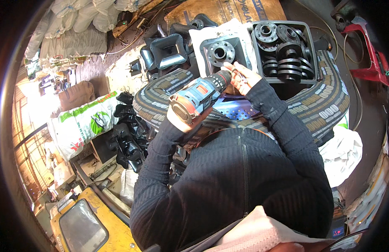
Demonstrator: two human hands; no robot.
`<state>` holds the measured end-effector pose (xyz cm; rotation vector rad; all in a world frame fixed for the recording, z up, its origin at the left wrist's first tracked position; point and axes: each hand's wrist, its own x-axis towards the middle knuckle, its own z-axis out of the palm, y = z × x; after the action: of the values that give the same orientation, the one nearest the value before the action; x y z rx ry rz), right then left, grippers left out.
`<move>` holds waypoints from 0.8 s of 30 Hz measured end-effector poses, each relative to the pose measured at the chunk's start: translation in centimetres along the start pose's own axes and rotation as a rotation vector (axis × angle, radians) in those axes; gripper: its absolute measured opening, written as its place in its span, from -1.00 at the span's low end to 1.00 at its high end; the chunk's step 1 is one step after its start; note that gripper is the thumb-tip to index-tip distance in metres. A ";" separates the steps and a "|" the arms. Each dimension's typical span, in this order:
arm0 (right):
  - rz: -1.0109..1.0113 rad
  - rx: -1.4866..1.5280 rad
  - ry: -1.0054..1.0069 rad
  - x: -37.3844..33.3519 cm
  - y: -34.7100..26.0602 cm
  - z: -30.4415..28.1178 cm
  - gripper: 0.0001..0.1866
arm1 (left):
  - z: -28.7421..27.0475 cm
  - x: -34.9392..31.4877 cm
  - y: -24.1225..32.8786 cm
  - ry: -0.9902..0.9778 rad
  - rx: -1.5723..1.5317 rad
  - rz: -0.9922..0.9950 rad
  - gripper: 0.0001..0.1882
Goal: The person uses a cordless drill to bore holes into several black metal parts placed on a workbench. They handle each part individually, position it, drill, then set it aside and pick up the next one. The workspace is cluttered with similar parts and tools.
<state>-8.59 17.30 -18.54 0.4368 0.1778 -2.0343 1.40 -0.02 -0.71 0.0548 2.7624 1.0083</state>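
My left hand (187,122) is closed around the grip of a blue and black cordless drill (198,95), whose chuck points up and to the right. Right at the chuck's tip is my right hand (243,79), its fingers pinched together; whatever small thing they hold is too small to make out. Just beyond both hands, a round metal flange (221,53) with a central hole and a ring of bolt holes sits in a black square plastic part (240,55), on a white sheet (199,40).
A grey bin (314,50) of metal flanges stands to the right. Black square funnel-shaped parts (168,51) are piled at the left. A patterned padded roll (324,105) curves around my lap. A red plastic stool (362,54) is far right, a yellow machine (93,218) lower left.
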 end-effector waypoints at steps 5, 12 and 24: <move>-0.057 -0.032 0.059 -0.2 0.3 1.3 -0.66 | 0.0 -0.1 -0.9 -0.045 0.079 0.050 -0.49; 0.022 -0.064 0.048 -0.1 0.1 1.2 -0.68 | -0.5 -0.2 -1.3 -0.022 0.092 0.030 -0.64; -0.035 -0.057 0.100 1.9 1.9 -0.2 -0.70 | -0.5 1.2 -1.2 -0.189 -0.153 -0.164 -0.45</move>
<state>-7.69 14.88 -19.33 0.5035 0.3052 -2.0372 0.21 -1.12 -1.29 -0.0928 2.4676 1.1052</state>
